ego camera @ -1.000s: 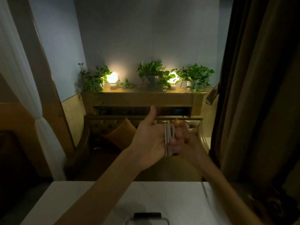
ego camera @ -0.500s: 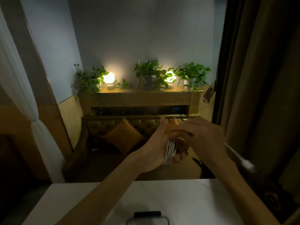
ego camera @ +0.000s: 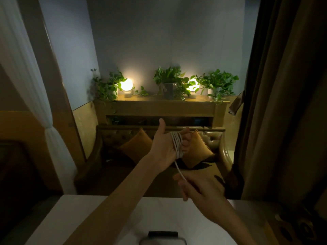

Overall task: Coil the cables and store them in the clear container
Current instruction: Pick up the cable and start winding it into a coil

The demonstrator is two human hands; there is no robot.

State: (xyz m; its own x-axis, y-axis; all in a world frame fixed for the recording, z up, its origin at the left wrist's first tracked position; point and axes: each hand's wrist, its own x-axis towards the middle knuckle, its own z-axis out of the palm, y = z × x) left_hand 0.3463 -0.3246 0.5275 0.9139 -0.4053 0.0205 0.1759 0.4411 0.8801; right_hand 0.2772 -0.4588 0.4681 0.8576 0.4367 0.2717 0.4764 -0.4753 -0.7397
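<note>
We are holding our left hand (ego camera: pixel 166 147) out over the far edge of the white table (ego camera: pixel 88 218), palm turned toward us and thumb pointing up. A thin white cable (ego camera: pixel 177 145) is lying in several loops round the four fingers of that hand, which are spread loosely inside the coil rather than clenching it. One strand is running down from the coil, toward us and to the right, into our right hand (ego camera: pixel 198 188), which is pinching it between thumb and curled fingers, nearer and lower than the left. At the near edge of the table, a pale rounded container with a dark top piece (ego camera: pixel 162 240) is sitting, cut off by the frame. Beyond the table, a brown tufted leather sofa (ego camera: pixel 210 137) is carrying two mustard cushions (ego camera: pixel 136 147), and above it two round lamps (ego camera: pixel 126 84) are glowing among leafy potted plants (ego camera: pixel 169 80) on a wooden shelf (ego camera: pixel 159 106).
</note>
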